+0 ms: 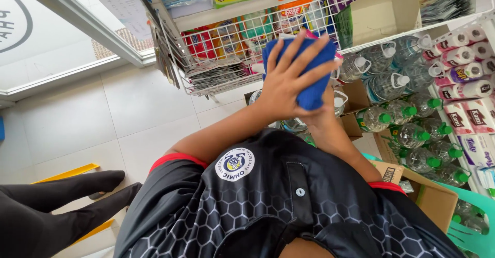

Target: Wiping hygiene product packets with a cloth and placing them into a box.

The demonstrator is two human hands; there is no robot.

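Blue cloth, folded into a thick pad, sits between the person's two hands at about twelve o'clock from the chest, raised in front of a white wire shelf. The left hand lies flat over the near face of the cloth with fingers spread wide and pointing toward one o'clock, pressing rather than curling around it. The right hand is mostly hidden beneath and behind the cloth at about five o'clock from it; only its wrist and heel show, so whether its fingers are closed on the cloth cannot be told. The cloth's long axis runs roughly from eleven to five o'clock, along the line of the right forearm. Both hands touch it, the left being the one in plain view. Clear bottles with green caps stand at three o'clock, and a brown cardboard box lies at four o'clock.
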